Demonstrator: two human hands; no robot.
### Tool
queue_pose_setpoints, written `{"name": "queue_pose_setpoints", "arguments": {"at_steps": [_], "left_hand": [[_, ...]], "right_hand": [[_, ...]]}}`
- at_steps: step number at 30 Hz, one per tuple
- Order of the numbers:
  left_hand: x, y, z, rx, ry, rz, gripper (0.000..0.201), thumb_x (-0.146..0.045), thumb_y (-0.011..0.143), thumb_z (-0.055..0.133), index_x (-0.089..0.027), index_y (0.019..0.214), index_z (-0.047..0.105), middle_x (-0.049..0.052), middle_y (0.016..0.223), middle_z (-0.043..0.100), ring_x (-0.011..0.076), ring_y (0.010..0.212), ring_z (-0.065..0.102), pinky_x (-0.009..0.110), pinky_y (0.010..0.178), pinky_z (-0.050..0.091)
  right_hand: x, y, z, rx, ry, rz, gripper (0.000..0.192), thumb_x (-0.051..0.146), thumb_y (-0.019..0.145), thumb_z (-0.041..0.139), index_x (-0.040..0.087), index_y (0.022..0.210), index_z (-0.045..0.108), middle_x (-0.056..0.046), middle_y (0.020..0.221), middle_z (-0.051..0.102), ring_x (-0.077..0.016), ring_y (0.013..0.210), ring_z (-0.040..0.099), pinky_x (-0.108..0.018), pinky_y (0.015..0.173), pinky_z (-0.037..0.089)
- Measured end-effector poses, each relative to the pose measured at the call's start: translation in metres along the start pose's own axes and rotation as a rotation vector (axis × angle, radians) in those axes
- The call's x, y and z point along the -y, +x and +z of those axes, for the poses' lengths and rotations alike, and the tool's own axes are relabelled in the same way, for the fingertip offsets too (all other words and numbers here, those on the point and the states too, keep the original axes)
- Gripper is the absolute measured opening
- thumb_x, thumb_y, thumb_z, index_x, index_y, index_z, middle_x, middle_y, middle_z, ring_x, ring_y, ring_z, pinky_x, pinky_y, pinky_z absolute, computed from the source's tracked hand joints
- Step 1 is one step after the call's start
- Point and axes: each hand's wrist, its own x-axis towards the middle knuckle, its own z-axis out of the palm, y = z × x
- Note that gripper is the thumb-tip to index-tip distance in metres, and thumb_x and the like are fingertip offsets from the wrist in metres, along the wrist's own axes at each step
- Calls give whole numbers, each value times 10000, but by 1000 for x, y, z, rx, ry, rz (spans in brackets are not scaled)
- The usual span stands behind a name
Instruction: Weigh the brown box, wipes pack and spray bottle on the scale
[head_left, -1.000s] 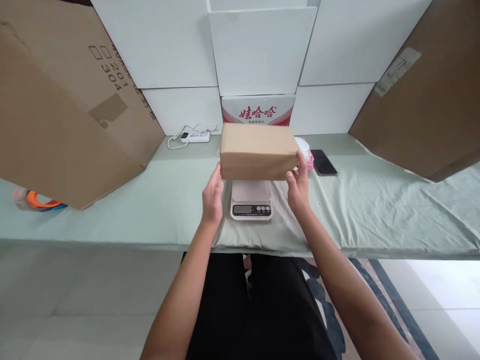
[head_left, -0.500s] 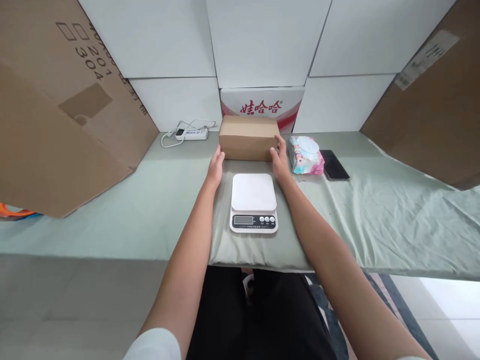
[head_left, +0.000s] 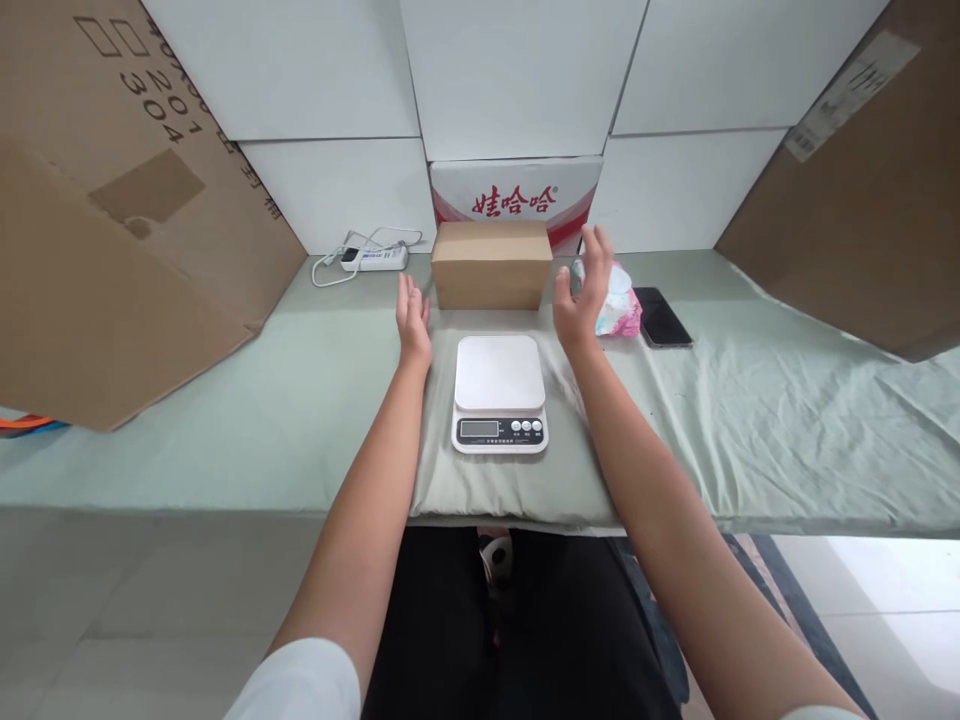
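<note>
Brown cardboard makes up the box point(head_left: 491, 270), which rests on the green cloth point(head_left: 337, 400) beyond the scale point(head_left: 500, 375), toward the back of the table. Its long side faces the person, and nothing grips it. The left hand point(head_left: 412, 318) is just beside the box's left end, fingers pointing up and away, palm turned inward; it holds nothing, and a narrow gap shows between thumb and cardboard. The right hand point(head_left: 583, 295) stands off the other end, its thumb spread well away from the raised fingers (they look slightly blurred), and it too holds nothing.

Between the forearms lies the scale, white, its bare plate nearer the box and its dark panel with three round buttons nearer the person. Partly hidden by the right hand is a pink and white pack point(head_left: 621, 305), with a dark phone point(head_left: 661, 318) lying just to the right of it. Left of the box, well back, lies a white power strip point(head_left: 375, 259) with a looped cord point(head_left: 328, 283). Behind the box stands a white case point(head_left: 517, 185) with red lettering, its lower part covered. Large cartons lean in at both sides, the left one point(head_left: 150, 290) printed, the right one point(head_left: 855, 210) labelled.
</note>
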Motion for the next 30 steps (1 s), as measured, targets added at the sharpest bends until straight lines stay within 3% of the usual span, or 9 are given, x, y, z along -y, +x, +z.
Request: {"name": "queue_pose_setpoints", "arguments": {"at_steps": [3,6,9,11,16,23,27,30], "left_hand": [[-2,-1,-3,-67,-45,26,773,-612,1025,453,-315,1708,244,54,1804,254,203,1663,262,370,1312,316],[-1,-1,-2,-77,-59,12,728,-583,1031,443,-326,1693,285,54,1796,282,196,1652,292,357,1297,343],[0,-1,-1,-61,-53,-7,709,-540,1031,458,-303,1684,317,77,1790,296,196,1639,328,343,1284,363],[1,-1,0,-52,-54,-13,694,-525,1029,464,-309,1676,334,79,1785,307,200,1633,343,352,1278,374],[3,2,-2,-37,-52,-7,693,-570,1020,481,-330,1660,370,73,1776,332,213,1634,341,361,1278,375],[1,0,-3,-37,-49,-17,655,-552,1035,466,-338,1650,392,67,1772,343,207,1628,354,360,1282,371],[-3,-2,-1,-58,-62,-27,632,-504,1039,472,-326,1642,409,71,1765,357,200,1617,379,361,1279,376],[-4,-3,0,-64,-65,-34,623,-473,1039,474,-316,1639,416,69,1763,362,194,1613,386,352,1276,382]], "right_hand": [[2,17,-28,4,-366,112,641,518,1022,432,241,1599,396,-182,1641,347,-424,1576,299,-734,1194,325],[4,19,-42,76,-671,419,843,545,891,644,223,1616,357,-243,1587,379,-488,1486,364,-772,1137,326],[10,6,-47,193,-765,663,1111,481,727,828,238,1663,281,-264,1524,426,-502,1356,480,-724,1097,374],[13,-6,-48,241,-772,711,1157,406,697,849,251,1678,257,-254,1493,446,-481,1300,523,-658,1078,416],[6,-22,-48,168,-751,676,1048,425,759,774,227,1668,291,-233,1485,423,-443,1265,542,-586,1067,451],[-5,-21,-47,36,-613,712,971,404,771,750,204,1640,365,-209,1449,462,-410,1257,600,-578,1088,487],[-15,-18,-57,-149,-391,786,932,395,720,793,197,1572,472,-185,1423,518,-369,1292,621,-556,1142,488],[-31,-13,-62,-289,-31,785,798,390,703,788,176,1436,557,-157,1380,591,-334,1339,609,-529,1140,518]]}}
